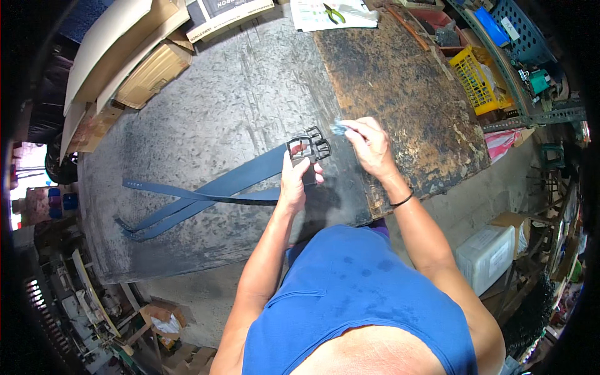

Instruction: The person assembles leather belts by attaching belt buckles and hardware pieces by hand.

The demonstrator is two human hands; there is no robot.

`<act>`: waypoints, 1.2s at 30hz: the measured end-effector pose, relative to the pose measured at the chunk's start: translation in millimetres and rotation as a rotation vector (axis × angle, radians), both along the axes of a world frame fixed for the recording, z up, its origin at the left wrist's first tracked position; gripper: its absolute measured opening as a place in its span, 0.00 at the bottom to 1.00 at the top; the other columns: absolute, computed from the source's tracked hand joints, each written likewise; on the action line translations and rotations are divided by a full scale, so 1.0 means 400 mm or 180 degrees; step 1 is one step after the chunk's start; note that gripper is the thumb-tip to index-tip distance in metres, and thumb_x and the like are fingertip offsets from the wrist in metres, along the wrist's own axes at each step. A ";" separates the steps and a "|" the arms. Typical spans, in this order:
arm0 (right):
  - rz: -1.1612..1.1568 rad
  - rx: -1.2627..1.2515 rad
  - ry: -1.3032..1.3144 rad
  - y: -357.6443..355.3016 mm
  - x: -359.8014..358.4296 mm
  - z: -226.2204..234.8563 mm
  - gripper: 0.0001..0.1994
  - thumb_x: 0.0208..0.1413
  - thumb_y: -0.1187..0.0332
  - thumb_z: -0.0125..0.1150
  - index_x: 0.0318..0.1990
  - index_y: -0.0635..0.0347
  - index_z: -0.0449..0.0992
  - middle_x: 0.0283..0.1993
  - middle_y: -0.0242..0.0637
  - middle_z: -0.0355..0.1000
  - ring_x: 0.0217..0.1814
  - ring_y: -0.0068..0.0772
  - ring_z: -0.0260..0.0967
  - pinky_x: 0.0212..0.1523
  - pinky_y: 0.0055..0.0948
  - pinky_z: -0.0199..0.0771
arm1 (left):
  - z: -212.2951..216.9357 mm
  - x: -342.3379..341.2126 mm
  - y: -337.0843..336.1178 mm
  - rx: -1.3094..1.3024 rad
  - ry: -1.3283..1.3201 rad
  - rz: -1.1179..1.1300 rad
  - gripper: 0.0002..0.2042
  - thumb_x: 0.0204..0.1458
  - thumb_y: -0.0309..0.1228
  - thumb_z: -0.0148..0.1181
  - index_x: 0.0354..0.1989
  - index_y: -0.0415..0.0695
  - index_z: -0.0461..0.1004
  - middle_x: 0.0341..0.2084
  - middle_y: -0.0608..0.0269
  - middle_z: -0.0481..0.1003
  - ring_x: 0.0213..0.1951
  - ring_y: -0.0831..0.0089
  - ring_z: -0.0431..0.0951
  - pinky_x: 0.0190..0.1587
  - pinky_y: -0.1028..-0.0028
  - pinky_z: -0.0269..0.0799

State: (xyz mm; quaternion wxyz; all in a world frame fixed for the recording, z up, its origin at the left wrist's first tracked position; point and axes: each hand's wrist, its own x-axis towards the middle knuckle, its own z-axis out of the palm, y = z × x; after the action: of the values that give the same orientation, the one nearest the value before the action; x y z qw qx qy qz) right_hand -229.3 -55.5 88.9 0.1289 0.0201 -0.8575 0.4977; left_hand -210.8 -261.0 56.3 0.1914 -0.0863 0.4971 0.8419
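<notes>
My left hand (292, 184) is closed around the buckle ends of several dark blue belts (240, 179). Black metal buckles (300, 147) stick up past its fingers. The straps trail away to the left across the table, crossing one another, and one has a row of holes near its tip. Just right of the buckles and apart from them, my right hand (374, 149) pinches a small, crumpled-looking pale blue thing (339, 128) between thumb and fingers. Its kind is too small and blurred to tell.
The worn table (206, 112) has a brown, scuffed board (406, 94) on its right. Cardboard boxes (153, 74) stand at the far left. Green-handled pliers (334, 14) lie on white sheets at the back. A yellow basket (473, 81) sits at the far right.
</notes>
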 end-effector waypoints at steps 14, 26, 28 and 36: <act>0.0619 0.0642 0.0855 -0.052 -0.051 -0.042 0.09 0.53 0.73 0.63 0.41 0.55 0.82 0.36 0.37 0.74 0.43 0.41 0.70 0.46 0.35 0.71 | 0.051 0.076 -0.040 0.0423 -0.0274 -0.0348 0.16 0.60 0.36 0.54 0.53 0.49 0.62 0.28 0.57 0.74 0.24 0.68 0.75 0.28 0.67 0.74; 0.1888 0.0520 0.0325 -0.061 0.018 0.158 0.11 0.54 0.74 0.63 0.45 0.55 0.82 0.37 0.36 0.74 0.42 0.36 0.72 0.44 0.33 0.72 | 0.032 0.089 -0.022 -0.0437 0.0710 -0.1099 0.14 0.63 0.30 0.52 0.55 0.42 0.65 0.34 0.61 0.74 0.32 0.76 0.74 0.36 0.74 0.73; 0.2019 -0.0259 -0.0302 -0.066 0.028 0.163 0.11 0.54 0.74 0.63 0.45 0.56 0.82 0.38 0.37 0.74 0.42 0.36 0.73 0.45 0.34 0.72 | 0.015 0.098 -0.031 -0.0323 0.0749 -0.1073 0.13 0.63 0.29 0.52 0.55 0.42 0.66 0.34 0.62 0.74 0.33 0.76 0.74 0.37 0.74 0.73; 0.0752 0.0222 -0.0548 0.013 0.092 0.093 0.10 0.54 0.71 0.62 0.43 0.61 0.81 0.37 0.40 0.74 0.41 0.38 0.73 0.44 0.33 0.74 | 0.024 0.072 -0.062 0.0497 0.0759 -0.0539 0.17 0.63 0.31 0.52 0.59 0.48 0.59 0.33 0.52 0.75 0.28 0.66 0.76 0.35 0.68 0.75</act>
State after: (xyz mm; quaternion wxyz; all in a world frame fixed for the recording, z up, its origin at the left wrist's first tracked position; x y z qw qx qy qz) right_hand -192.5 -50.4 125.9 -0.0053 0.0825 -0.8738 0.4792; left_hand -181.9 -285.9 66.1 0.2075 0.0716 0.4548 0.8631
